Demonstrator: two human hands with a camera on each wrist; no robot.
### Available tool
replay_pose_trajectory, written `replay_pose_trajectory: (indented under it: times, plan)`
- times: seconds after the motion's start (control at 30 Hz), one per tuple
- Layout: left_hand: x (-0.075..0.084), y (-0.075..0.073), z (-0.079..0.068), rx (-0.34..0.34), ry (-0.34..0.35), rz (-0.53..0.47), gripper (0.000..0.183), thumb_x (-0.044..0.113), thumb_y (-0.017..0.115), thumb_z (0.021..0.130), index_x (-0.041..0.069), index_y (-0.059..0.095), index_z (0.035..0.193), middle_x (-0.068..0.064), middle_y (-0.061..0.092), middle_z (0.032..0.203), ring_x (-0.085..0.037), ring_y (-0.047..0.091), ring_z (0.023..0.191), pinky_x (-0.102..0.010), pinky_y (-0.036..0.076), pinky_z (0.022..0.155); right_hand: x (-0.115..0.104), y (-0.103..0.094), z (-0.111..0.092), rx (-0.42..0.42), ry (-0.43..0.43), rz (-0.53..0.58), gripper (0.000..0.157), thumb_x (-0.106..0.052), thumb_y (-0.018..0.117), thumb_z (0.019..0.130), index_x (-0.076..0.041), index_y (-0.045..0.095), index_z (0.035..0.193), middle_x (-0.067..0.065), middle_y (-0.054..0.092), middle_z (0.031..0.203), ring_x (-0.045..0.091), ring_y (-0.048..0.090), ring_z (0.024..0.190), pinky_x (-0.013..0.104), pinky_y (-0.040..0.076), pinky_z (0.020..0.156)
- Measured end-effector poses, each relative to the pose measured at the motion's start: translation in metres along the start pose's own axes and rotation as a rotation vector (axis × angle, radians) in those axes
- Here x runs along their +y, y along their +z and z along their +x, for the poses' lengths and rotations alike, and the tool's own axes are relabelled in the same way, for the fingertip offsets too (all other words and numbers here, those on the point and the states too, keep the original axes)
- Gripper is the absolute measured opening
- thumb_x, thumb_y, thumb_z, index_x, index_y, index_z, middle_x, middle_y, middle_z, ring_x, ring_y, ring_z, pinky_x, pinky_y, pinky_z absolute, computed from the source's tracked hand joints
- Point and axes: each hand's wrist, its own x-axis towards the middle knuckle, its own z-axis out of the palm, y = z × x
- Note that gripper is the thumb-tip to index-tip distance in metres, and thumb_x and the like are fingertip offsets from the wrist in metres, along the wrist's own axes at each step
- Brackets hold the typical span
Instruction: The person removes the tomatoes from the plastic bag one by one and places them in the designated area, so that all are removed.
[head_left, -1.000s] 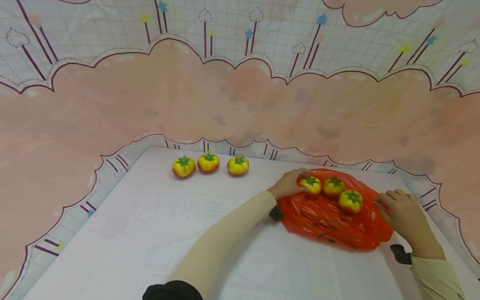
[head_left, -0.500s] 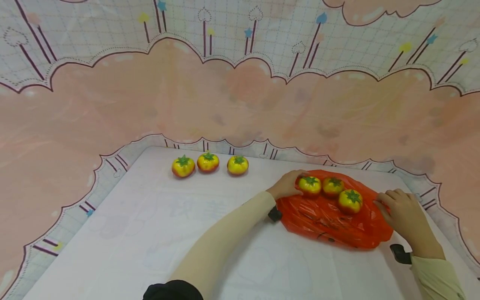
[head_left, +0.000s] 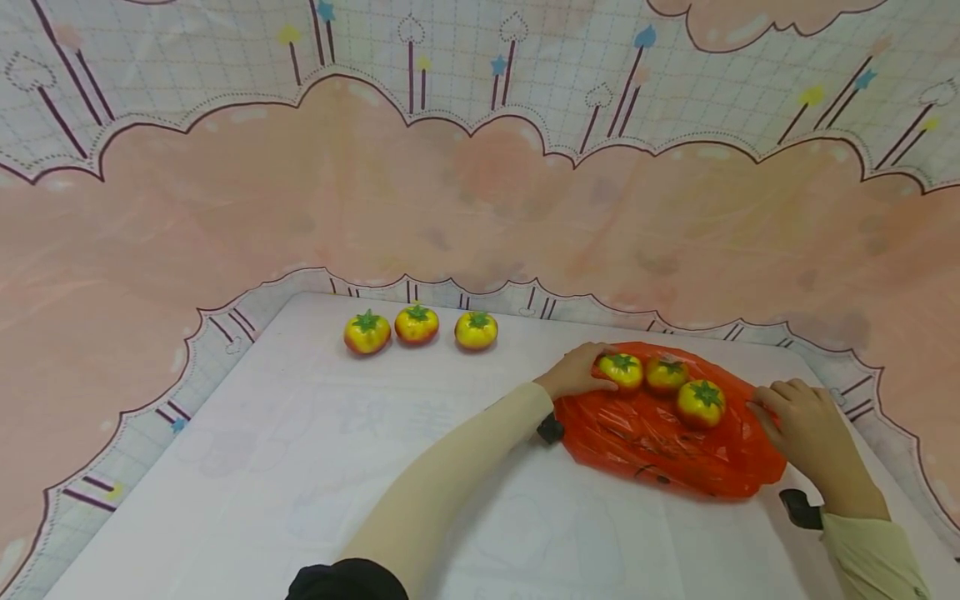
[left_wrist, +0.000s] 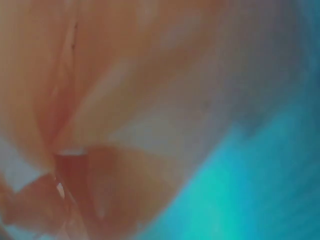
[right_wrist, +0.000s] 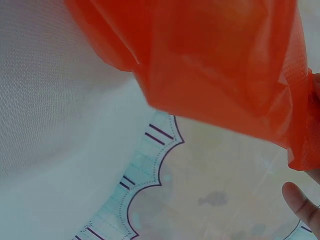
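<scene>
A crumpled red plastic bag (head_left: 637, 442) lies on the right of the white table in the head view. On top of it sit three yellow-red tomatoes with green leafy tops: a left one (head_left: 624, 372), a middle one (head_left: 666, 375) and a right one (head_left: 701, 405). My left hand (head_left: 577, 372) grips the left tomato, thumb at its near side and fingers at its far side. At the bag's right edge, my right hand (head_left: 806, 425) holds the plastic with curled fingers. The right wrist view shows the bag (right_wrist: 210, 65) stretched toward a fingertip. Blur covers the left wrist view.
Three more tomatoes stand in a row at the table's back left: one (head_left: 367, 333), another (head_left: 416, 325) and a third (head_left: 476, 332). The white table (head_left: 337, 433) ends at a patterned pink backdrop (head_left: 450, 208). A black wrist camera (head_left: 551, 428) sits beside the bag.
My left fingers have shifted slightly around the left tomato, with the thumb showing more. The bag's far edge has dropped a little. My right hand has stayed in place.
</scene>
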Motion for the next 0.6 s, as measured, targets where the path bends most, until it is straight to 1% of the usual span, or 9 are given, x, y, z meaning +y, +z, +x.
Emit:
replay_pose_trajectory:
  times: [0.1,0.17,0.27,0.33,0.37,0.43,0.5,0.6]
  plan:
    - [0.000,-0.002,0.002,-0.011,-0.011,-0.021,0.058,0.036,0.064,0.088,0.015,0.044,0.137,-0.003,0.052,0.135,-0.015,0.048,0.123,-0.026,0.036,0.110,-0.001,-0.001,0.000,-0.006,0.001,-0.002,0.024,0.001,0.077,0.062,-0.002,0.063,0.081,0.013,0.060,0.071,0.034,0.052,0.074,0.051,0.041,0.064]
    - [0.000,-0.005,0.003,-0.026,-0.018,-0.044,0.056,0.036,0.064,0.088,0.015,0.044,0.137,-0.004,0.053,0.134,-0.016,0.049,0.122,-0.026,0.037,0.109,-0.001,0.000,0.000,-0.006,-0.002,-0.004,0.024,0.001,0.077,0.062,-0.002,0.063,0.080,0.013,0.060,0.070,0.034,0.052,0.074,0.051,0.041,0.064]
    - [0.005,-0.013,0.004,-0.044,-0.032,-0.077,0.055,0.033,0.064,0.088,0.015,0.044,0.136,-0.004,0.053,0.135,-0.016,0.050,0.123,-0.026,0.039,0.108,-0.001,0.000,0.000,-0.001,-0.012,-0.010,0.024,0.002,0.077,0.061,-0.002,0.063,0.080,0.012,0.060,0.070,0.034,0.052,0.073,0.050,0.041,0.063]
    - [0.010,-0.018,0.005,-0.038,-0.043,-0.109,0.055,0.033,0.065,0.088,0.015,0.045,0.136,-0.003,0.053,0.137,-0.016,0.049,0.125,-0.027,0.040,0.107,-0.001,-0.001,0.000,0.005,-0.018,-0.013,0.024,0.001,0.077,0.061,-0.002,0.063,0.080,0.012,0.060,0.070,0.033,0.052,0.073,0.049,0.041,0.063]
    - [0.012,-0.021,0.006,-0.023,-0.041,-0.122,0.054,0.033,0.065,0.088,0.016,0.045,0.136,-0.003,0.053,0.137,-0.016,0.049,0.126,-0.028,0.040,0.107,0.000,-0.001,0.001,0.007,-0.019,-0.014,0.024,0.001,0.077,0.061,-0.002,0.063,0.080,0.012,0.060,0.070,0.033,0.052,0.072,0.049,0.041,0.063]
    - [0.019,-0.024,0.006,0.027,-0.031,-0.150,0.052,0.031,0.064,0.089,0.016,0.047,0.135,-0.003,0.053,0.137,-0.016,0.050,0.126,-0.028,0.042,0.105,0.000,-0.002,0.001,0.009,-0.020,-0.014,0.024,0.001,0.077,0.061,-0.002,0.063,0.079,0.012,0.060,0.069,0.033,0.052,0.072,0.048,0.040,0.062]
    - [0.027,-0.026,0.006,0.097,-0.011,-0.195,0.049,0.027,0.064,0.089,0.015,0.049,0.134,-0.004,0.056,0.134,-0.017,0.052,0.123,-0.027,0.044,0.103,0.000,-0.002,0.001,0.013,-0.022,-0.013,0.023,0.001,0.077,0.061,-0.002,0.063,0.079,0.012,0.060,0.069,0.033,0.052,0.072,0.048,0.040,0.061]
    - [0.038,-0.024,0.005,0.194,0.016,-0.262,0.043,0.019,0.064,0.089,0.011,0.052,0.130,-0.006,0.059,0.128,-0.019,0.056,0.118,-0.024,0.047,0.099,0.001,-0.002,0.000,0.017,-0.024,-0.011,0.021,0.003,0.076,0.063,-0.002,0.063,0.079,0.012,0.060,0.069,0.033,0.052,0.072,0.049,0.040,0.062]
